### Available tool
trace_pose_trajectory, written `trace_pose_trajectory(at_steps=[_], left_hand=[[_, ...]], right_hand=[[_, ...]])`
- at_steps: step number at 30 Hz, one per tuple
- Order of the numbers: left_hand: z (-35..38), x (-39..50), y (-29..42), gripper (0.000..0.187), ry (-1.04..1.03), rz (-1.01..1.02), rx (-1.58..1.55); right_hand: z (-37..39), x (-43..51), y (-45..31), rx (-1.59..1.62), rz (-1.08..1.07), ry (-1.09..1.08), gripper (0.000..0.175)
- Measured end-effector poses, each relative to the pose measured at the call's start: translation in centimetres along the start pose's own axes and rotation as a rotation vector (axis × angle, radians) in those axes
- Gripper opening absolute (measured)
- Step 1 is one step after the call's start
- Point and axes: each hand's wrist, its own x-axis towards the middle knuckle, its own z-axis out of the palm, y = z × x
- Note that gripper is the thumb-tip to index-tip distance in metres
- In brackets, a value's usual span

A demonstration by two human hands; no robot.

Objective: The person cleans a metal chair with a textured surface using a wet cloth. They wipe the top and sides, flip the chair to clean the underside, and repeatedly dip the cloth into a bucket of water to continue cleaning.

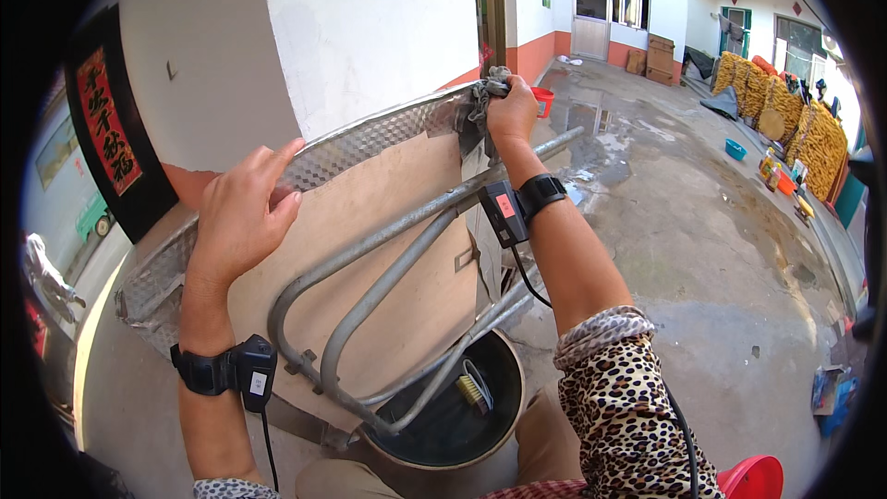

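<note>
Before me a folding table stands tipped on its side, its bare wooden underside (388, 215) towards me. Bent grey metal tube legs (409, 211) cross it. A patterned metallic trim (374, 135) runs along the upper edge. My left hand (239, 211) grips this edge, forefinger along the top and thumb on the near side. In my right hand (514, 111) is a bunched grey cloth (490, 89), pressed against the upper right corner. Below the legs sits a dark round basin (518, 395) with water and a scrubbing brush (472, 391) in it.
A red bucket (544, 102) stands beyond my right hand. Stacked corn cobs (818, 149), a teal basin (736, 149) and several bottles (769, 170) line the yard's right side. Another red container (755, 478) is at lower right. A person (45, 277) is at far left. Wrist devices trail cables.
</note>
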Motion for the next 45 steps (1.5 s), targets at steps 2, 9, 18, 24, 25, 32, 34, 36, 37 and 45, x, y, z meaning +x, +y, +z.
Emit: trace_pose_trajectory(at_steps=[2, 9, 18, 24, 25, 32, 34, 36, 37, 45], left_hand=[[0.1, -0.1, -0.1, 0.05, -0.015, -0.02, 0.001], [0.5, 0.0, -0.5, 0.053, -0.012, -0.02, -0.002], [0.2, 0.0, -0.3, 0.05, -0.005, -0.023, -0.011], [0.2, 0.1, -0.4, 0.049, -0.02, -0.038, -0.033], [0.3, 0.0, -0.5, 0.049, -0.019, -0.028, -0.025], [0.2, 0.1, -0.8, 0.049, -0.026, -0.031, -0.027], [0.1, 0.1, -0.8, 0.049, -0.029, -0.035, -0.017], [0.0, 0.1, -0.7, 0.049, -0.034, -0.05, -0.002], [0.0, 0.0, -0.6, 0.05, -0.039, -0.055, 0.001], [0.3, 0.2, -0.7, 0.051, -0.011, -0.037, 0.038]], right_hand=[[0.2, -1.4, -0.7, 0.025, -0.11, -0.012, 0.026], [-2.5, -6.8, -3.8, 0.113, -0.223, -0.3, 0.042], [-2.2, -3.2, -0.2, 0.032, -0.151, -0.243, 0.032], [-2.3, -5.1, -1.6, 0.035, -0.136, -0.329, 0.035], [-2.6, -6.6, -3.0, 0.139, -0.122, -0.417, 0.032], [-3.7, -12.2, -8.9, 0.324, -0.271, -0.641, 0.027], [-3.5, -10.3, -7.4, 0.225, -0.327, -0.499, 0.028], [-3.6, -7.9, -5.2, 0.112, -0.205, -0.444, 0.032], [-3.6, -7.0, -4.3, 0.039, -0.108, -0.472, 0.032], [-3.2, -11.7, -9.9, 0.271, -0.335, -0.556, 0.028]])
